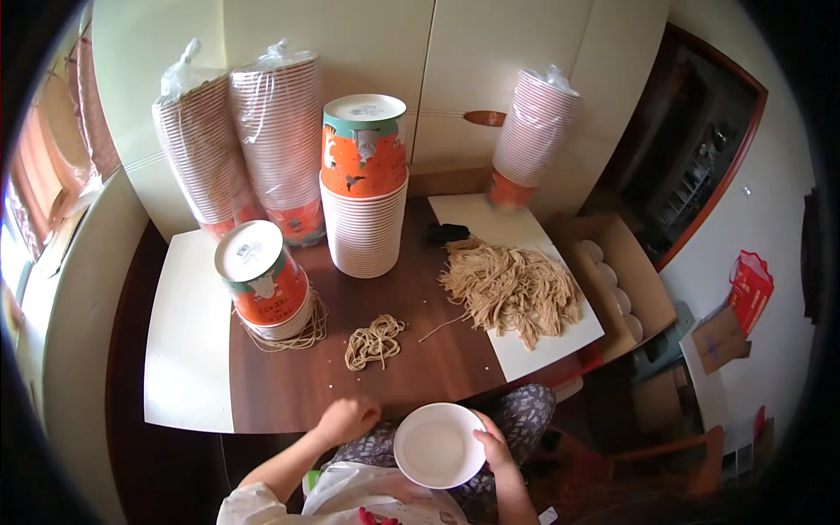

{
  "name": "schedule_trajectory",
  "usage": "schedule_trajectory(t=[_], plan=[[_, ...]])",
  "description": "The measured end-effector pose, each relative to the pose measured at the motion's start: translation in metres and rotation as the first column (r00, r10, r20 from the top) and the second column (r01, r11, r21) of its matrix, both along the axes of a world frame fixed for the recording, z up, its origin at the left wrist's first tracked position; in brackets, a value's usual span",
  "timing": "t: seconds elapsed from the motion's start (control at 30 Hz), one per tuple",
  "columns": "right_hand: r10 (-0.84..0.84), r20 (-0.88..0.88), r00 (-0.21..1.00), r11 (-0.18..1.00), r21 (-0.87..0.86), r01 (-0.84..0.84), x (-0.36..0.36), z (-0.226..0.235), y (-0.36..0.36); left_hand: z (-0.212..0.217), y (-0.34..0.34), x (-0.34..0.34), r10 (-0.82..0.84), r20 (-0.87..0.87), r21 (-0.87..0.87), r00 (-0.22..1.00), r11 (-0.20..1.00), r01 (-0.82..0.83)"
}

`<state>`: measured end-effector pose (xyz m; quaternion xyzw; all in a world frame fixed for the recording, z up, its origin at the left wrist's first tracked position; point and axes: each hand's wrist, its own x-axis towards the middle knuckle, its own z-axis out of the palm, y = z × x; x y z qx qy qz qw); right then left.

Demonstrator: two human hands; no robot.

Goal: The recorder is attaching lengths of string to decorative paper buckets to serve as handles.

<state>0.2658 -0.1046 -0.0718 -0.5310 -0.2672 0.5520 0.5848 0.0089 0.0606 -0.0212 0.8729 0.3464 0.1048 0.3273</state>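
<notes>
Over my lap, my right hand [493,440] grips the right rim of a white paper bucket [439,446], its opening facing up. My left hand [348,421] is at the table's front edge, left of that bucket and apart from it. Its fingers are curled closed, and whatever they may hold is hidden. Beyond it on the brown tabletop lies a small tangle of tan cords [374,342]. A short stack of orange printed paper buckets [267,293] stands upside down at the left, with more cord [317,325] around its base.
A tall bucket stack [363,223] stands mid-table. Bagged stacks [203,153] [278,131] lean behind it; another bagged stack [532,131] stands back right. A heap of tan cords [516,293] covers the right white panel, beside a black item [447,234]. A cardboard box [652,297] holds buckets.
</notes>
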Motion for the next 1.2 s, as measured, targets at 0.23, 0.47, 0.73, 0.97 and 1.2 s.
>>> schedule_trajectory(t=[0.23,0.47,0.73,0.97,1.2], plan=[[-0.105,0.111,0.988,0.994,0.012,0.104,0.008,0.009,0.001,0.014,0.068,0.035,-0.102,-0.153,0.63,0.983,0.757,0.176],[-0.189,0.2,0.961,0.98,0.096,0.173,0.016,0.021,0.002,0.009,0.089,0.049,-0.19,-0.132,0.638,0.973,0.735,0.23],[0.149,0.375,0.915,0.988,-0.014,-0.155,0.024,0.028,0.038,0.051,0.06,0.057,0.247,0.585,-0.067,0.772,0.964,-0.257],[0.203,0.703,0.682,0.971,-0.052,-0.235,0.015,0.041,0.048,0.111,0.111,0.056,0.318,0.827,-0.215,0.465,0.941,-0.26],[0.207,0.707,0.677,0.974,-0.083,-0.212,0.012,0.05,0.048,0.189,0.118,0.049,0.183,0.843,-0.098,0.505,0.977,-0.191]])
